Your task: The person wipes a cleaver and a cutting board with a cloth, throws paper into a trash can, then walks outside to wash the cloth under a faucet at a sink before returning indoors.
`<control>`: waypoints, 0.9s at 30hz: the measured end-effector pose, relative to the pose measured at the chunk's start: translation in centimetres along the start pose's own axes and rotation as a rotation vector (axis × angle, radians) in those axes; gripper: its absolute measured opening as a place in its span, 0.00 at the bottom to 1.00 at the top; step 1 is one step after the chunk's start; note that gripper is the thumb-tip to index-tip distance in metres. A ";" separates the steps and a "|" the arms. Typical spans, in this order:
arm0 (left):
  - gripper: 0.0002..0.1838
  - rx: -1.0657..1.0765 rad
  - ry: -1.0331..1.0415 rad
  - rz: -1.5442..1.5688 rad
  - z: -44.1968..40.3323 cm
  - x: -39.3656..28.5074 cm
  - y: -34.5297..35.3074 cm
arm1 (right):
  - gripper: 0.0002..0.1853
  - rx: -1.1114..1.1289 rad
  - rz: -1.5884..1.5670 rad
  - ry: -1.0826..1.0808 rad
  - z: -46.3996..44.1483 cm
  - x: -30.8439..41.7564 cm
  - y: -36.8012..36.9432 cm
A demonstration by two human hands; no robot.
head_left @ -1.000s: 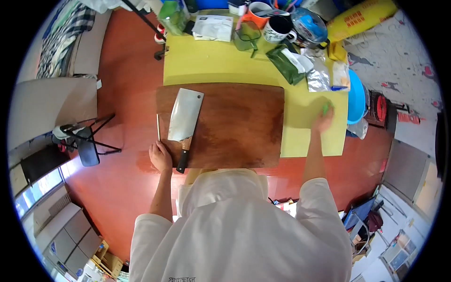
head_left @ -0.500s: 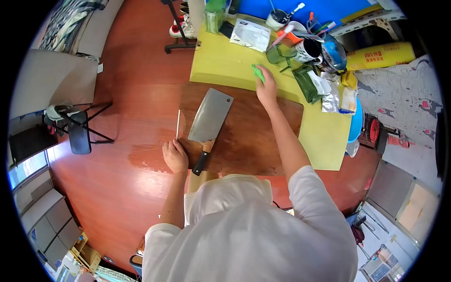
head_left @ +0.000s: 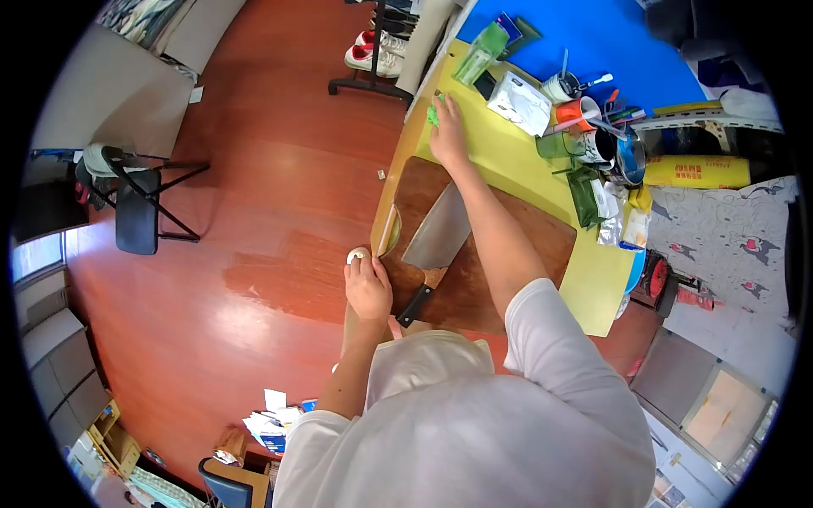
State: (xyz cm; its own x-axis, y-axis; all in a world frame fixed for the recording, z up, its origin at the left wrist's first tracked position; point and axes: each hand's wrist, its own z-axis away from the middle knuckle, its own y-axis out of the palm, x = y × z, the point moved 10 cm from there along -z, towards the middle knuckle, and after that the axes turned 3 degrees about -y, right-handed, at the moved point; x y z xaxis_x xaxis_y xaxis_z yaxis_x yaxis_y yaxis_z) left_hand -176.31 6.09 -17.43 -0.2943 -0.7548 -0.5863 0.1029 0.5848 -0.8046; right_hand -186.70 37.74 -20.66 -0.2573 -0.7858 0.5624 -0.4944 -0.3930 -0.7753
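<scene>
My right hand (head_left: 448,133) presses a bright green cloth (head_left: 434,112) on the yellow table (head_left: 593,292) near its far left edge, beyond the cutting board. Beside the front left corner of the brown cutting board (head_left: 533,241), my left hand (head_left: 367,286) has its fingers curled at a thin pale handle or stick; a round whitish thing shows just behind the fingers. What they grip is not clear. A cleaver (head_left: 439,229) lies on the board, its black handle towards me and its blade partly covered by my right arm.
Along the table's back stand a green bottle (head_left: 481,53), a white tissue pack (head_left: 519,103), an orange cup (head_left: 577,113), a green pitcher (head_left: 555,148) and packets. A black folding chair (head_left: 138,203) and a shoe rack with white shoes (head_left: 374,59) are to the left.
My right hand has swept the green cloth from the table's right side across to its far left. The view has turned, and my left hand remains near the board's left corner.
</scene>
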 end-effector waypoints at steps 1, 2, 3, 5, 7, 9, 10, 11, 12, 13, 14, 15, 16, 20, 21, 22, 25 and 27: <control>0.11 0.019 0.003 0.022 0.0 0.1 0.0 | 0.29 0.030 -0.031 -0.017 -0.1 0.9 0.1; 0.11 0.037 0.009 0.046 0.0 0.2 0.1 | 0.28 0.057 -0.059 -0.034 -0.2 1.8 0.1; 0.09 0.059 0.001 0.047 -0.1 0.4 0.2 | 0.28 0.056 -0.047 -0.038 -0.2 2.6 -0.4; 0.09 0.047 0.001 0.074 -0.1 0.6 -0.2 | 0.23 0.000 -0.423 0.129 -0.4 2.6 -1.4; 0.09 0.029 -0.016 0.093 -0.5 0.7 -0.5 | 0.21 -0.180 -0.426 0.353 0.2 -0.9 -3.4; 0.09 0.053 -0.027 0.109 -0.7 1.1 -0.6 | 0.22 -0.268 -0.241 0.423 0.5 -5.2 -4.6; 0.09 0.068 -0.033 0.115 -0.5 1.4 -0.5 | 0.23 -0.262 -0.094 0.368 0.4 -7.3 -4.4; 0.09 0.042 -0.026 0.115 -0.5 1.5 -0.6 | 0.24 -0.287 0.055 0.252 0.4 -7.4 -3.7; 0.09 0.041 -0.047 0.111 -0.5 1.8 -0.5 | 0.25 -0.311 0.201 0.133 0.4 -6.5 -3.0; 0.08 0.063 -0.075 0.155 -0.4 2.1 -0.2 | 0.25 -0.290 0.199 0.129 0.1 -4.7 -2.4; 0.08 0.084 -0.106 0.197 -0.2 2.4 0.0 | 0.25 -0.217 0.131 0.083 -0.6 -2.4 -0.9; 0.08 0.075 -0.088 0.181 -0.3 2.3 -0.2 | 0.25 -0.147 0.062 0.042 -0.9 -0.1 0.3; 0.08 0.077 -0.103 0.174 -0.1 2.6 -0.3 | 0.25 -0.132 0.056 0.042 -0.7 0.8 1.1; 0.08 0.065 -0.098 0.231 -0.2 2.8 -0.4 | 0.23 0.159 -0.298 0.234 -1.5 7.2 3.7; 0.09 0.073 -0.097 0.211 -0.2 2.9 -0.3 | 0.22 0.269 -0.543 0.461 -0.1 8.1 4.8; 0.09 0.084 -0.096 0.190 0.0 2.9 -0.3 | 0.22 0.280 -0.547 0.455 0.5 8.7 4.7; 0.09 0.064 -0.136 0.222 0.2 3.0 -0.8 | 0.21 0.224 -1.234 0.553 2.7 11.0 4.7; 0.09 -0.011 -0.157 0.252 0.4 3.5 -1.2 | 0.22 0.226 -1.381 0.605 4.5 12.4 4.0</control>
State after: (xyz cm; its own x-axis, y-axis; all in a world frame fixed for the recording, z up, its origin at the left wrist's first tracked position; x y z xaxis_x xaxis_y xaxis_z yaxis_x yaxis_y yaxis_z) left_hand -177.06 2.63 -18.53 -0.1095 -0.6214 -0.7758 0.1438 0.7624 -0.6309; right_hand -188.13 24.28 -18.11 -0.0334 0.5310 0.8467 -0.5062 -0.7395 0.4438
